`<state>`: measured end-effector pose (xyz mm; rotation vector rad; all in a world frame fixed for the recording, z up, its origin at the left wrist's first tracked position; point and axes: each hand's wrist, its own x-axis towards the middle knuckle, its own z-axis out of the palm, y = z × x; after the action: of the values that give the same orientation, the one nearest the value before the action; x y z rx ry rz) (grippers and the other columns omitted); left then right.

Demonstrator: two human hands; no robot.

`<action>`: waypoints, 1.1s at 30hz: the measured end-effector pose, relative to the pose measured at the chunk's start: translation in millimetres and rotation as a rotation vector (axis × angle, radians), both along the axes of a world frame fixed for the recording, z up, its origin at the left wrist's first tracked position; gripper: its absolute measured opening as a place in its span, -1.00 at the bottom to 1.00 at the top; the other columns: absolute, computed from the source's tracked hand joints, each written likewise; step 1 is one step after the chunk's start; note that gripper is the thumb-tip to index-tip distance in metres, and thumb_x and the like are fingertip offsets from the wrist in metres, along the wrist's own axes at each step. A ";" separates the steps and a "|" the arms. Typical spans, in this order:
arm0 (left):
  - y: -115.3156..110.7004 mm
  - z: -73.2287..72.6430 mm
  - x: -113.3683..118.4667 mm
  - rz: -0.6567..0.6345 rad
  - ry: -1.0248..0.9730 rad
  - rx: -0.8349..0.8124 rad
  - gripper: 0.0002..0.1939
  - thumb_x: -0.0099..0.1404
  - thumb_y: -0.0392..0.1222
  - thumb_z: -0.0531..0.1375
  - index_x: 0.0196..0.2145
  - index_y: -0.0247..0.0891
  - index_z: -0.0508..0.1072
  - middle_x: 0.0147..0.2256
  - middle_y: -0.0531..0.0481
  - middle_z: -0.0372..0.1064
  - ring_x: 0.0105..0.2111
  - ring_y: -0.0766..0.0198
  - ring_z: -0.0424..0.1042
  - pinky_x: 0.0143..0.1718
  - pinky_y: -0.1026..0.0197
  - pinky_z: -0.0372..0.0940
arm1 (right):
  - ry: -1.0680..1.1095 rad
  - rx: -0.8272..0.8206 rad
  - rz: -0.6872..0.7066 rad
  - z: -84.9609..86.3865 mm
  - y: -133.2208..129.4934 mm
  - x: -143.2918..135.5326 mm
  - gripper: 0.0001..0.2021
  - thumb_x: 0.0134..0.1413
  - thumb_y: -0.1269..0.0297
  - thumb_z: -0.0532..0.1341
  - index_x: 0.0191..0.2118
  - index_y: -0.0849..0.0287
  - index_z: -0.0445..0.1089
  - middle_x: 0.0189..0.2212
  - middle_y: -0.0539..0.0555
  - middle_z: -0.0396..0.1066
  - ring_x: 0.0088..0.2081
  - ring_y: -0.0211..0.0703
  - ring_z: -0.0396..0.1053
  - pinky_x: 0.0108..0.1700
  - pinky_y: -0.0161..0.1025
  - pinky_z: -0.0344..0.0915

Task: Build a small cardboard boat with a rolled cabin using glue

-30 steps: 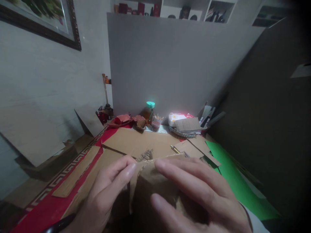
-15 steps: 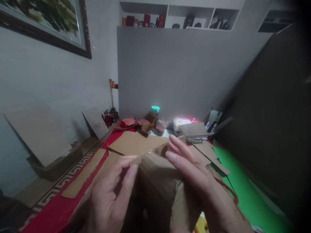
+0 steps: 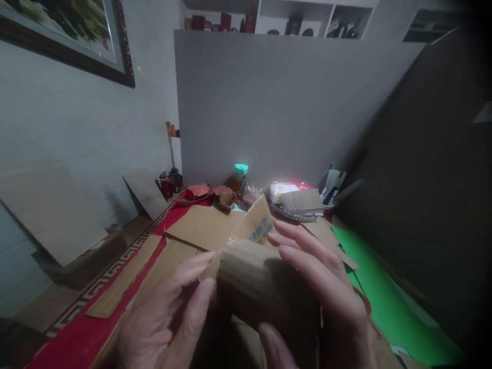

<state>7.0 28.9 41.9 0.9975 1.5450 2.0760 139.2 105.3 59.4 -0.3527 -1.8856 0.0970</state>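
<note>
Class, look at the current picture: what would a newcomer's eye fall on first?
Probably the folded cardboard in the foreground, with the left hand pinching its edge and the right hand curved along its right side. Next might come the bright green sheet at the right, then the turquoise lid glowing at the back.

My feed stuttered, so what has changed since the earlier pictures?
The right hand has shifted rightward along the folded cardboard piece, which seems turned or opened: a flap with blue print now shows, standing up at its far side. Nothing was visibly let go. The left hand still pinches the left edge; the teal-lidded bottle and green sheet stayed put.
</note>
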 end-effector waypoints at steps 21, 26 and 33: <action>25.9 -3.4 -31.7 -0.366 -0.251 -0.174 -0.75 0.17 0.01 0.33 -0.43 -0.21 0.46 -0.51 0.14 0.27 -0.48 0.34 0.23 -0.43 0.37 0.27 | -0.258 -0.506 0.099 30.3 28.8 34.6 -0.50 0.30 -0.09 0.04 0.29 -0.17 0.08 0.28 -0.01 0.16 0.25 0.00 0.16 0.26 0.04 0.14; 27.6 -1.6 -34.1 -0.392 -0.260 -0.193 -0.72 0.15 0.03 0.35 -0.46 -0.22 0.44 -0.48 0.13 0.26 -0.43 0.34 0.24 -0.43 0.41 0.25 | -0.155 -0.816 0.068 22.3 59.7 54.6 -0.56 0.24 -0.09 0.16 0.15 -0.07 0.25 0.18 0.04 0.25 0.18 -0.04 0.22 0.19 0.01 0.17; 27.5 2.3 -27.1 -0.445 -0.387 -0.194 -0.75 -0.02 -0.09 0.44 -0.55 -0.21 0.46 -0.54 0.16 0.30 -0.49 0.36 0.29 -0.47 0.42 0.31 | -0.197 -1.139 0.388 -6.2 57.8 63.8 -0.61 0.16 0.00 0.24 -0.06 0.21 0.31 -0.45 -0.05 0.33 -0.51 -0.31 0.30 -0.44 -0.30 0.29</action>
<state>-20.1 56.5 44.2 0.7317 1.1730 1.6535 203.1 163.1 53.2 -0.7599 -1.8979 1.4674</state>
